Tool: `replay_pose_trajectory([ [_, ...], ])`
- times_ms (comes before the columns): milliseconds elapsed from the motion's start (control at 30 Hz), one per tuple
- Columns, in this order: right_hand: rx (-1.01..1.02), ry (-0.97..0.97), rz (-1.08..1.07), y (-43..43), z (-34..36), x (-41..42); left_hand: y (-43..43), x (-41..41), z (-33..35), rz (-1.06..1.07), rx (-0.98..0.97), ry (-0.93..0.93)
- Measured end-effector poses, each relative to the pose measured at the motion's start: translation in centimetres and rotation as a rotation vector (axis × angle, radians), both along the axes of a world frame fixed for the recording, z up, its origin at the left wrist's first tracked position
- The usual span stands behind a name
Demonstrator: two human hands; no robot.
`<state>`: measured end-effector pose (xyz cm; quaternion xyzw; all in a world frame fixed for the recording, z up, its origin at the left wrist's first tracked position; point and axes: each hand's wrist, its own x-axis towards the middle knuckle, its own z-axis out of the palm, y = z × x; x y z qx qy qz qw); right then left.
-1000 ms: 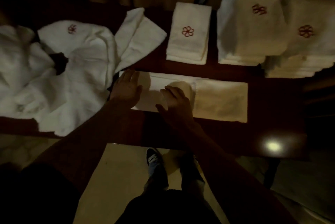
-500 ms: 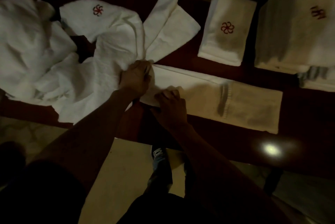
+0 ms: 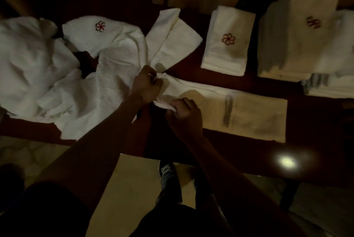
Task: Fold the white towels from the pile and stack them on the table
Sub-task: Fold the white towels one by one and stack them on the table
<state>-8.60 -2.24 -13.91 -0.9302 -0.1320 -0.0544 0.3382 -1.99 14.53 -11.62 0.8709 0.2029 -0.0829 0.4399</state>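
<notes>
The long towel (image 3: 239, 110), folded into a narrow strip, lay flat along the near edge of the worktop (image 3: 316, 150), running from about the middle towards the right end. A ribbed band crossed it partway along. Its left end was raised off the surface and bunched between both hands. The left hand (image 3: 146, 85) held the far corner of that end, its fingers (image 3: 153, 76) curled tightly around the cloth. The right hand (image 3: 184, 114) held the near corner, a fold of cloth pinched under its bent fingers (image 3: 177, 105). The two hands were close together but apart.

Just left of the hands, the loose pile (image 3: 47, 75) of white towels spread over the left end of the worktop, crumpled and overlapping, touching the raised end of the strip. One towel in it showed a red flower emblem (image 3: 100, 26) near the far edge.

Towards the far edge, right of the pile, stood a small folded stack (image 3: 229, 45) with the same red flower on top. Beside it, at the far right corner, was a taller stack (image 3: 298, 45) bearing a red mark too blurred to read, and another stack (image 3: 331, 89) sat partly cut off at the right edge.

A bright reflection (image 3: 285, 162) shone on the dark worktop near its near right corner. Below the near edge, a shoe (image 3: 167, 171) rested on the pale floor (image 3: 130, 188).
</notes>
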Motion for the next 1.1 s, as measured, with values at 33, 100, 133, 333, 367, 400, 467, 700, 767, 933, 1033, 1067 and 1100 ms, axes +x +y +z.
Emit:
replay_pose_trajectory([
  [33,-0.007,-0.016,-0.017,-0.4,0.2,0.1,-0.7,0.3,0.7,0.033,-0.037,-0.034],
  [100,0.030,-0.051,-0.078,-1.6,0.8,0.4,-2.5,0.8,2.0,0.082,-0.126,-0.090],
  [133,0.082,-0.074,-0.127,-2.3,1.4,0.5,-3.5,1.1,2.7,0.090,-0.170,-0.107],
  [333,0.141,-0.245,-0.252,-8.4,5.0,0.3,-11.1,2.6,5.9,0.048,-0.248,-0.218],
  [367,0.150,-0.235,-0.283,-9.5,5.3,0.3,-12.6,2.7,6.3,0.036,-0.264,-0.231],
  [400,0.160,-0.232,-0.309,-10.6,5.7,0.2,-14.3,2.8,6.6,0.026,-0.278,-0.245],
  [467,0.170,-0.226,-0.357,-12.7,6.4,0.0,-17.6,3.0,7.4,0.014,-0.293,-0.267],
  [700,0.200,-0.192,-0.457,-20.3,7.3,-1.2,-27.3,2.5,7.7,-0.080,-0.320,-0.268],
  [767,0.235,-0.102,-0.463,-22.3,7.3,-1.7,-29.6,2.4,7.0,-0.119,-0.316,-0.257],
  [933,0.260,0.050,-0.551,-27.0,5.9,-2.4,-34.5,2.0,4.5,-0.171,-0.302,-0.224],
  [1033,0.231,0.114,-0.569,-29.0,4.9,-2.7,-36.4,1.9,3.1,-0.188,-0.284,-0.209],
  [1067,0.215,0.146,-0.575,-29.5,4.6,-2.7,-36.7,1.8,2.7,-0.201,-0.281,-0.198],
  [1100,0.199,0.181,-0.581,-30.0,4.3,-2.6,-37.0,1.6,2.3,-0.209,-0.284,-0.185],
])
